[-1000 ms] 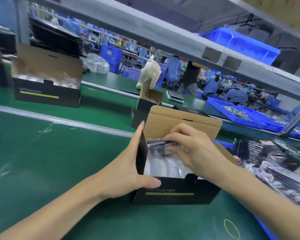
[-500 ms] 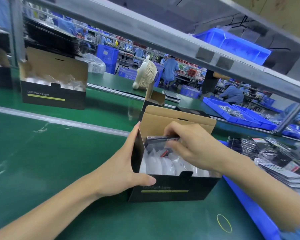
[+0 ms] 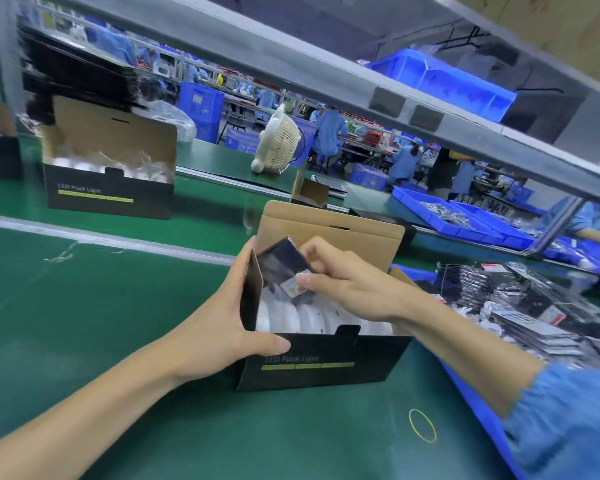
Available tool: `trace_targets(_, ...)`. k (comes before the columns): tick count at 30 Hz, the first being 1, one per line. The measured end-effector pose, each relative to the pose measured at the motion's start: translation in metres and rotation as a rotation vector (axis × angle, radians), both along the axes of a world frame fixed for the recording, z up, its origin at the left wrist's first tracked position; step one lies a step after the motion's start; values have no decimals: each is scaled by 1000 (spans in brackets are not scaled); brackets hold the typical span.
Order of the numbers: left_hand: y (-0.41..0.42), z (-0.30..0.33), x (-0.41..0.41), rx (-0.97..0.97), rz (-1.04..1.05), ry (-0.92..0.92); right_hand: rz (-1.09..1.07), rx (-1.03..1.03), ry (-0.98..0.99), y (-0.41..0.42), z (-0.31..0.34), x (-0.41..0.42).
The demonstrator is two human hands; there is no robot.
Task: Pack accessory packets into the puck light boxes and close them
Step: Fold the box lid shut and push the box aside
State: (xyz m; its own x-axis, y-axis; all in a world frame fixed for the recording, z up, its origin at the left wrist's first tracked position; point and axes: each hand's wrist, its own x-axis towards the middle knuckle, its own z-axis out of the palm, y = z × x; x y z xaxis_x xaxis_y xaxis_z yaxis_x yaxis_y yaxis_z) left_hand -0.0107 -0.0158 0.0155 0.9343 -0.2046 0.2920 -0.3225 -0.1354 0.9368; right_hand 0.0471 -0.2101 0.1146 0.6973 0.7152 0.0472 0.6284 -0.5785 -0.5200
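A black cardboard puck light box (image 3: 326,362) with a yellow-green stripe stands open on the green tabletop (image 3: 101,306), towards its right edge, its brown lid flap (image 3: 329,233) standing upright at the back. White round puck lights (image 3: 291,317) in clear wrap stand on edge in a row inside.

The left hand (image 3: 219,317) clasps the box's left end: the thumb lies along the front wall near the bottom corner, and the fingers reach up behind the raised side flap, so the hand is curled round that corner. Its bare forearm runs in from the lower left edge of the tabletop.

The right hand (image 3: 347,275) reaches in over the box's right side, wrist bent down, and pinches a dark accessory packet (image 3: 284,265) in clear plastic between thumb and curled fingers. The packet tilts at the box's left rear corner, half inside, above the lights. A blue sleeve (image 3: 568,420) covers that arm near the elbow.

A heap of similar dark packets (image 3: 516,299) lies just right of the box. A yellow rubber band (image 3: 422,425) lies on the tabletop in front. A second open puck light box (image 3: 110,181) stands well apart at the far left.
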Motion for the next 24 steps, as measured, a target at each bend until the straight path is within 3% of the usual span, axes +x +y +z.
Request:
trace_targets(4, 0, -3, -1, 13, -2, -30, 77, -42, -100, -5, 0, -5)
trace_targets(7, 0, -4, -2, 23, 17, -35, -29, 81, -404, -23, 22, 5)
trace_targets(10, 0, -5, -2, 27, 32, -34, -139, -259, -624, -51, 39, 19)
trace_targets(12, 0, -5, -1, 28, 36, -37, -168, -492, -640, -59, 31, 23)
trace_targets(17, 0, -4, -1, 38, 30, -52, -97, -748, -570, -30, -7, 23)
trace_targets(19, 1, -3, -1, 35, 30, -57, -95, -720, -522, -34, -6, 26)
trace_targets(22, 0, -5, 0, 25, 42, -63, -114, -551, -610, -50, -3, 26)
trace_targets(24, 0, -6, -1, 14, 39, -68, -92, -572, -588, -47, -9, 21)
